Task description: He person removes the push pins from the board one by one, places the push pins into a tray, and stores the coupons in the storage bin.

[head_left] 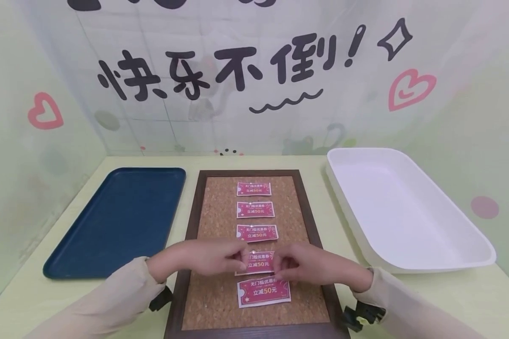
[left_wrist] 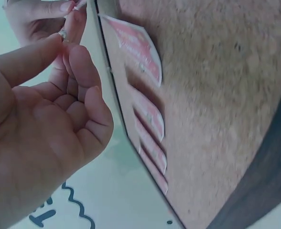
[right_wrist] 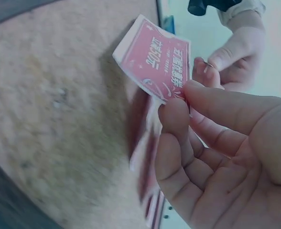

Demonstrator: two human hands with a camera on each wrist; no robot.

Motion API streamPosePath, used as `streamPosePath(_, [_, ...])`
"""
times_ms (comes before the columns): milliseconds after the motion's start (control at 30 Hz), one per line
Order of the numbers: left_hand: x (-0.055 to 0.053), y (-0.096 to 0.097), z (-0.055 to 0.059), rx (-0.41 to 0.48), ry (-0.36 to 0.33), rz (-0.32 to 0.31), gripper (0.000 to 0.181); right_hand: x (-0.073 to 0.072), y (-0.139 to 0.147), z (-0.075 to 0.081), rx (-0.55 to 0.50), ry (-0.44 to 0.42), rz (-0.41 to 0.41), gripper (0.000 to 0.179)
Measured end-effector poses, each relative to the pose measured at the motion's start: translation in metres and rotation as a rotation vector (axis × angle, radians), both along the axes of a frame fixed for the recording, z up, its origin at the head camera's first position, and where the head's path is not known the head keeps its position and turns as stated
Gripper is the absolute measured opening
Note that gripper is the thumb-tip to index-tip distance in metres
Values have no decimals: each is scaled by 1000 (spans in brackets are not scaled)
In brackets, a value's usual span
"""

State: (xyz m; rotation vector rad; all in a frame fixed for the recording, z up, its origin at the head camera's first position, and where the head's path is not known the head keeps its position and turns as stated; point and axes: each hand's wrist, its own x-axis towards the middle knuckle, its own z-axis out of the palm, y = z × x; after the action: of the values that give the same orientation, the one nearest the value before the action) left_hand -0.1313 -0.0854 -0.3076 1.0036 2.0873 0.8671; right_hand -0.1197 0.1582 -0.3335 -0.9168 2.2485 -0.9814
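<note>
My left hand (head_left: 216, 256) pinches a small pushpin (left_wrist: 64, 36), its metal point jutting out between thumb and forefinger. With thumb and forefinger my right hand (head_left: 309, 263) grips a corner of the nearest pink coupon (right_wrist: 155, 59), which tilts away from the corkboard (head_left: 220, 313). Four other coupons lie in a column up the board; the fourth coupon (head_left: 259, 264) is partly covered by both hands in the head view. Beyond it are the third coupon (head_left: 257, 233), the second coupon (head_left: 256, 209) and the farthest coupon (head_left: 254, 189).
A dark blue tray (head_left: 127, 212) lies left of the corkboard. On the right stands a deep white tub (head_left: 407, 207). The board's dark brown frame (head_left: 311, 212) borders the cork. Behind the table hangs a printed cloth (head_left: 237, 127) with black lettering.
</note>
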Motion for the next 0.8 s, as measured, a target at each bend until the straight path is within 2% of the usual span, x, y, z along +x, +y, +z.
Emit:
streamPosePath(233, [1,-15,15,-8,-3,46,6,-3,9,19,-9,116,-11,8])
streamPosePath(467, [-1,-35,29,4,55,78,8,-9,22,35,19,191,-90,7])
streamPosePath(633, [-2,-47,30,-3,81,99,10,-15,38,41,-33,203,-128,8])
streamPosePath(800, [-1,-59,26,6,57,132,13,-18,56,50,-31,195,-190,9])
